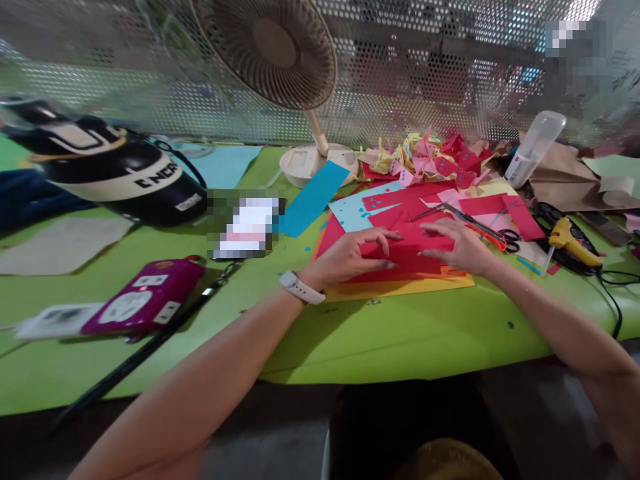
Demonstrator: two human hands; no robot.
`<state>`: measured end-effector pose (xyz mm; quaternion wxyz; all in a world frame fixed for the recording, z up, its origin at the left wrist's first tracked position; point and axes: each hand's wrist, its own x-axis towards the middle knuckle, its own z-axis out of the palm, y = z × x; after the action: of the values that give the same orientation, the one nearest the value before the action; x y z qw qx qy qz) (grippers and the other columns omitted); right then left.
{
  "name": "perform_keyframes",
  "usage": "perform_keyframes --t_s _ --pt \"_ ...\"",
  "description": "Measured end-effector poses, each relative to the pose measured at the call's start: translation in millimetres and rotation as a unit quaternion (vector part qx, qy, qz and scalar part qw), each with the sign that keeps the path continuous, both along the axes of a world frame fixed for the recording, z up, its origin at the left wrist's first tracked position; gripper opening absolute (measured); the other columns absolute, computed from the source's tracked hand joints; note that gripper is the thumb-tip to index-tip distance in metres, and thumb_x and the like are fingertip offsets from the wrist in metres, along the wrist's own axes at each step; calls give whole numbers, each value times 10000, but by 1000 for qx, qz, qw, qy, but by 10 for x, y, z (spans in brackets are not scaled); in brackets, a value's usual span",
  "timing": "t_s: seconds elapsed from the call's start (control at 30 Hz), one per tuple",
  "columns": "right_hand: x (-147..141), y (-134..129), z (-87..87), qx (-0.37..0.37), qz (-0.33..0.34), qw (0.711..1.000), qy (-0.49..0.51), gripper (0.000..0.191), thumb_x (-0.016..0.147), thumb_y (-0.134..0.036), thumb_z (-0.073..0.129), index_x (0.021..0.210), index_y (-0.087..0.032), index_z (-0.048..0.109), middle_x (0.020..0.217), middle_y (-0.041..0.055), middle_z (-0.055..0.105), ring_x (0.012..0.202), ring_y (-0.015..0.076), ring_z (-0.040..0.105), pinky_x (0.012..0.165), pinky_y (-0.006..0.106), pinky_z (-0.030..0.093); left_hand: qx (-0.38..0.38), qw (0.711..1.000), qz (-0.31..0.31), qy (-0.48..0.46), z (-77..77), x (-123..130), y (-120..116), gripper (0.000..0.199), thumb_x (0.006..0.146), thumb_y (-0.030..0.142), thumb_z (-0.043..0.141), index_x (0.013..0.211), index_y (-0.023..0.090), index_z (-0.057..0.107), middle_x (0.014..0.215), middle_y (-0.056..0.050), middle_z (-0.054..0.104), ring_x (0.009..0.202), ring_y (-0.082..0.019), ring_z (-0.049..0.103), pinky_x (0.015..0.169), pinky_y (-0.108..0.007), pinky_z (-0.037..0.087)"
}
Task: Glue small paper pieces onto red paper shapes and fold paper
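My left hand (353,255) hovers over or rests on a stack of red paper (413,250), its fingers curved and apart with nothing visible in them. Facing it from the right, my right hand (457,245) is also open, thumb and fingers spread. Red paper shows in the gap between the two hands. Whether the fingertips touch it I cannot tell. Orange and yellow sheets (400,288) stick out under the red ones. Just beyond my right hand lie a utility knife (480,227) and scissors (510,240). A light blue sheet (345,210) with small blue scraps lies behind my left hand.
Folded paper pieces (425,157) are heaped at the back, near a fan (275,43). A yellow glue gun (573,243) and a clear bottle (535,150) are at right. To the left are a phone (247,227), a purple case (145,297) and a black bottle (120,167).
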<state>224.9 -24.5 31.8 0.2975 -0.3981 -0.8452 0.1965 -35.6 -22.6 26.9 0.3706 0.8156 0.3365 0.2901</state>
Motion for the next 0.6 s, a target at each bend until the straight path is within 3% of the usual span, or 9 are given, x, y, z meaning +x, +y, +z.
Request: perform_keyframes --t_s 0.1,0.17,0.23,0.3,0.4,0.47,0.53,0.6 --pt "36 18 57 -124 18 989 75 322 868 -474 588 871 -177 711 777 55 712 733 176 666 740 344 546 -25 999 17 -20 -6 52 -44 269 776 460 687 790 211 585 1210 -106 670 1170 -254 601 1028 -452 434" --pt "87 48 108 -155 4 980 125 360 879 -499 556 897 -167 695 791 61 710 749 172 669 717 323 542 -31 998 42 -37 -36 80 -45 263 787 457 671 764 208 592 1130 -104 699 1116 -249 628 1000 -446 458" --pt "96 39 137 -154 14 980 126 423 880 -532 543 1063 -172 669 969 94 717 878 185 671 750 324 534 -36 996 64 -44 -65 103 -40 266 792 462 655 728 210 595 1013 -93 723 1038 -243 655 955 -435 490" --pt "39 -25 125 -138 37 988 59 494 836 -548 609 1183 -196 633 1113 110 693 976 202 649 797 334 516 -38 995 80 -44 -79 120 -41 265 783 471 655 727 218 603 965 -80 727 987 -237 666 917 -422 510" --pt "-91 -136 66 -88 42 994 -56 344 805 -457 690 1013 -182 705 959 83 721 866 193 642 784 327 482 -29 995 82 -50 -76 129 -49 291 787 503 642 754 216 602 995 -75 724 966 -229 667 896 -408 519" --pt "-101 -126 46 -80 36 994 -71 235 856 -395 636 853 -174 717 795 42 709 744 163 623 722 301 467 -5 993 105 -48 -76 121 -37 325 821 534 593 821 210 612 989 -77 715 957 -225 659 880 -396 520" --pt "8 -9 55 -84 -6 996 -33 237 870 -384 603 829 -177 711 746 19 699 693 149 611 683 284 466 54 984 168 -3 -88 103 -8 364 838 571 560 882 214 616 971 -74 693 957 -228 639 873 -388 511" --pt "221 185 77 -57 -107 992 20 217 844 -352 611 913 -171 710 817 34 718 723 166 627 687 297 485 132 961 227 89 -110 86 29 393 814 609 580 864 220 613 968 -77 660 982 -247 611 907 -405 485"
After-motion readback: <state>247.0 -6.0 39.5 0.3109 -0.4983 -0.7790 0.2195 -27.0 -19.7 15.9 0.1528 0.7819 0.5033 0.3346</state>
